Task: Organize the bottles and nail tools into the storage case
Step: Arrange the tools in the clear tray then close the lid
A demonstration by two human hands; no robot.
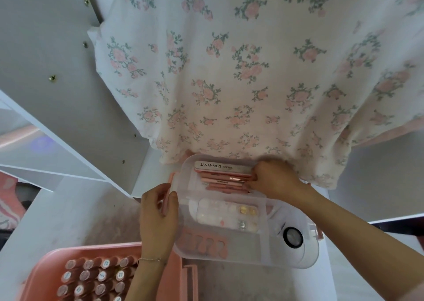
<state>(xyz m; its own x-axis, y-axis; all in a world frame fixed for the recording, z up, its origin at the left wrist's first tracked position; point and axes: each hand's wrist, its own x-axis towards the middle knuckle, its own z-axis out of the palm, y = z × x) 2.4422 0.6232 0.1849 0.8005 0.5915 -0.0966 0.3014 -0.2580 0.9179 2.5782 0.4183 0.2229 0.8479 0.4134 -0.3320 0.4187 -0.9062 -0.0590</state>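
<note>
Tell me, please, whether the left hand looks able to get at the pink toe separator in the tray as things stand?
Probably yes. The toe separator lies uncovered in the tray, just beside the left hand, with nothing between them. That hand grips the tray's edge, though, so it would have to let go first.

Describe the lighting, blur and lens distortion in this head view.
Head view: soft, even light, faint shadows; wide-angle bending curves the shelf edges; the right hand is slightly motion-blurred; the file print reads sharply; the cloth looks washed out.
</note>
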